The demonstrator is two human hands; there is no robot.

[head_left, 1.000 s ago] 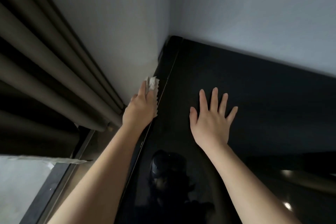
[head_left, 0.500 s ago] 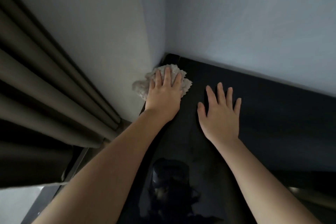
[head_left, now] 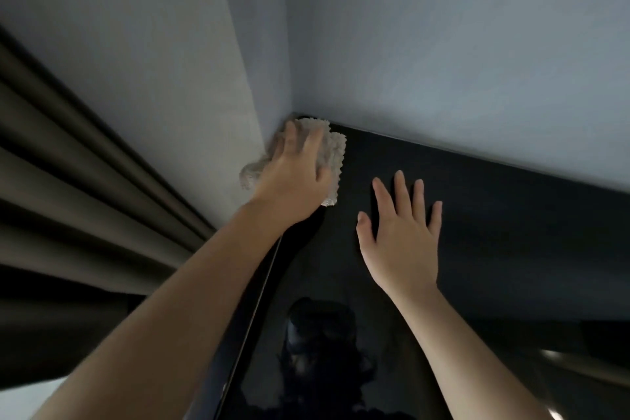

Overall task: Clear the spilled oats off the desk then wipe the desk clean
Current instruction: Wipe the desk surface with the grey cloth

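Desk [head_left: 494,249] corner: left hand [head_left: 293,177] presses cloth [head_left: 335,147] against walls [head_left: 443,61], fingers [head_left: 289,136] straight; right hand [head_left: 402,239] spread flat alongside.

- The desk [head_left: 494,249] is black, smooth and glossy, mirroring the arms.
- The cloth [head_left: 332,150] at its far left corner is pale, nubby fabric.
- The walls [head_left: 443,61] look matt.
- The curtain [head_left: 85,187] is plain brown fabric.

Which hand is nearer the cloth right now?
Left. The left hand presses on the cloth; the right hand lies flat on the desk, apart to the cloth's right.
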